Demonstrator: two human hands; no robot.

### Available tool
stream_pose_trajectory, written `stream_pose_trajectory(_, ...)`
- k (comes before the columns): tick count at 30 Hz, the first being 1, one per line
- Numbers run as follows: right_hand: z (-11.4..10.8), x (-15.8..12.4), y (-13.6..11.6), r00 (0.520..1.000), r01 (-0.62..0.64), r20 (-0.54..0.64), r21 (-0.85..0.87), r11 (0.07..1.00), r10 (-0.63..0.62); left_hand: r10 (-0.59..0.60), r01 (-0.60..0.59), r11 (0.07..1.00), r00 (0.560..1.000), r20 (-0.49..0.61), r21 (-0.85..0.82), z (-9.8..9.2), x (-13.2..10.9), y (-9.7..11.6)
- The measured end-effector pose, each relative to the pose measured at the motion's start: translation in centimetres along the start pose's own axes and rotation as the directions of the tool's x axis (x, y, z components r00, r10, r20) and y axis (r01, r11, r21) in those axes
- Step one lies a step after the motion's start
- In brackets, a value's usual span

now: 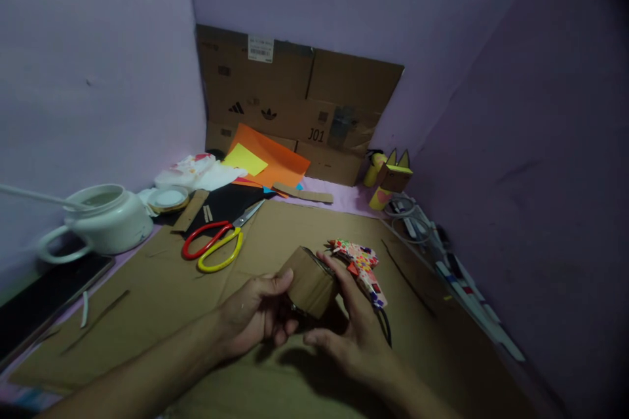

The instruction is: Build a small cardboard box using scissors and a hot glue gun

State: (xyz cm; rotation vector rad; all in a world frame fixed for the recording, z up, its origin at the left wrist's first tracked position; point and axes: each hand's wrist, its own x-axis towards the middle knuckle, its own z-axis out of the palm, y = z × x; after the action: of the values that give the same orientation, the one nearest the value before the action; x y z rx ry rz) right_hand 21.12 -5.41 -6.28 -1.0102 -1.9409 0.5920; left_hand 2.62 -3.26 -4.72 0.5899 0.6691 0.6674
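Note:
My left hand (260,314) is closed on a small brown cardboard box (310,283), with the thumb on its near face and the other fingers curled beneath. The box is tilted and held just above the cardboard sheet (230,353). My right hand (354,324) is at its right side, thumb stretched away and fingertips against the upper right edge; it does not grip the box. Just beyond that hand lies a flower-patterned glue gun (363,265) with a black cord. Scissors (221,245) with one red and one yellow handle rest to the left, blades partly apart.
A white mug-like pot (115,222) with a stick in it stands at left, beside a dark flat device (54,288). Orange paper (280,157) and a cardboard strip (304,194) lie behind. A cardboard figure with pointed ears (394,177) stands back right, near markers (464,285).

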Motion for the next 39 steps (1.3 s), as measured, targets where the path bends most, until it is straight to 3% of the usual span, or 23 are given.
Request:
stream_pose_trajectory(10,-0.1,0.3,-0.2,0.993,-0.024,-0.119,-0.186,0.982,0.002,-0.111,0.106,0.994,0.985,0.134,0.039,0.2,0.4,-0.2)
stream_pose_trajectory(12,-0.4,0.3,-0.3,0.991,-0.032,-0.134,-0.188,0.982,0.006,-0.078,0.071,0.991,0.995,0.057,0.111,0.1,0.4,-0.1)
stream_pose_trajectory(14,-0.9,0.3,-0.3,0.990,-0.006,-0.137,-0.188,0.982,-0.020,0.062,-0.031,0.961,0.992,-0.106,0.276,0.0,0.1,0.0)
stream_pose_trajectory(16,-1.3,0.3,-0.3,0.991,0.016,-0.124,-0.195,0.981,-0.041,0.354,-0.182,0.817,0.908,-0.227,0.547,-0.2,-0.3,0.3)
stream_pose_trajectory(18,-1.7,0.4,-0.3,0.993,0.036,-0.104,-0.206,0.978,-0.058,0.601,-0.274,0.551,0.785,-0.148,0.788,-0.1,-1.0,0.5)
stream_pose_trajectory(19,-1.8,0.4,-0.4,0.994,0.046,-0.090,-0.206,0.977,-0.066,0.653,-0.292,0.428,0.754,-0.069,0.855,0.0,-1.3,0.6)
stream_pose_trajectory(20,-2.0,0.4,-0.4,0.995,0.051,-0.075,-0.200,0.979,-0.067,0.662,-0.301,0.337,0.750,0.002,0.892,0.1,-1.6,0.6)
stream_pose_trajectory(22,-2.2,0.4,-0.5,0.999,0.020,-0.047,-0.153,0.988,-0.027,0.630,-0.321,0.241,0.770,0.104,0.916,0.3,-2.0,0.3)
stream_pose_trajectory(24,-2.2,0.4,-0.5,0.997,-0.069,-0.025,-0.037,0.997,0.068,0.663,-0.390,0.205,0.730,0.166,0.898,0.4,-2.1,-0.1)
stream_pose_trajectory(28,-2.0,0.3,0.1,0.980,-0.199,0.073,0.386,0.901,0.185,0.860,-0.585,0.226,0.495,0.122,0.779,-0.2,-1.8,-0.5)
stream_pose_trajectory(30,-1.7,0.2,0.7,0.977,-0.213,0.124,0.558,0.802,0.173,0.894,-0.630,0.257,0.442,0.067,0.733,-0.6,-1.6,-0.3)
stream_pose_trajectory(34,-1.2,0.1,1.7,0.973,-0.229,0.154,0.687,0.690,0.170,0.906,-0.664,0.279,0.422,0.040,0.693,-1.0,-1.5,0.1)
stream_pose_trajectory(39,-1.0,0.1,1.8,0.973,-0.232,0.154,0.660,0.714,0.173,0.882,-0.618,0.214,0.455,0.122,0.757,-1.0,-1.9,0.0)
